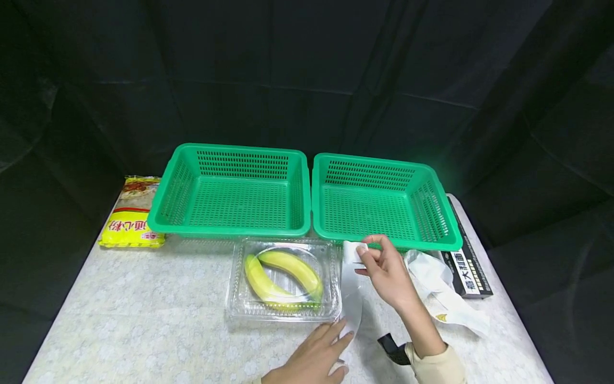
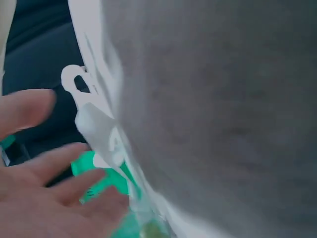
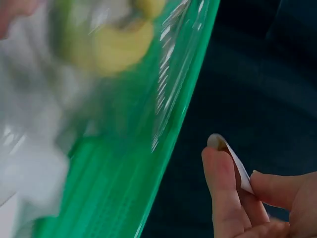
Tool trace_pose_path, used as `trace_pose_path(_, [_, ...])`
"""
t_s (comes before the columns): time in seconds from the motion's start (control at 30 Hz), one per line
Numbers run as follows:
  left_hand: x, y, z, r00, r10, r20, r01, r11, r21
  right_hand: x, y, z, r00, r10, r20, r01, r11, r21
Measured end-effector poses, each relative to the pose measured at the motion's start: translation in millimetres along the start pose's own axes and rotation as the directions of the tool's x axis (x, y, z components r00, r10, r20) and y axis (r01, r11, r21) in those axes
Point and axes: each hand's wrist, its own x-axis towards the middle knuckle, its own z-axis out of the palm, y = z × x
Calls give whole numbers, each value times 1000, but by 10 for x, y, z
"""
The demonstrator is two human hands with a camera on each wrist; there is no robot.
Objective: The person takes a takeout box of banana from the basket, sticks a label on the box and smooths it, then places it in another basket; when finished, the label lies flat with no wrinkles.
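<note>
A clear plastic clamshell box (image 1: pixel 283 314) with two bananas (image 1: pixel 292 266) inside sits on the table in front of the green baskets. Along its right side runs a white strip (image 1: pixel 352 298). My right hand (image 1: pixel 390 274) pinches the strip's upper end between thumb and fingers; the right wrist view shows a thin white piece (image 3: pixel 238 166) between the fingertips. My left hand (image 1: pixel 312 354) lies with spread fingers by the box's front right corner, at the strip's lower end. A white edge shows beside its thumb. Whether the left fingers touch the strip is unclear.
Two green baskets (image 1: pixel 230 232) (image 1: pixel 384 242) stand side by side behind the box. A yellow food packet (image 1: pixel 129 218) lies at the left. To the right are a crumpled white sheet (image 1: pixel 443 285) with a small yellow mark and a black printed box (image 1: pixel 472 272).
</note>
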Motion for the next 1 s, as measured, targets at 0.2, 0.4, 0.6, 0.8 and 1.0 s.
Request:
trace_pose_path(0.2, [-220,-39,-220,992,124,37,-112,965,-235,74,-200,320,985,-170,32,173,966,-194])
trace_pose_path(0.4, [-551,-180,-784,994,38,-101,-88,825,-558,142,-260,645,921,-383,70,380,843,-380])
trace_pose_path(0.6, [-751,-521,-1097,732,-479,-485,84,769,-634,134,-222,892,833,-512,211,537,653,-535])
trace_pose_path(0.8, [-754,-728,-1050,605,-645,-466,309,730,-609,117,-150,1017,808,-508,297,577,587,-568])
trace_pose_path(1.0, [-741,-742,-991,646,-636,-422,369,744,-557,87,-125,1084,833,-461,306,548,611,-571])
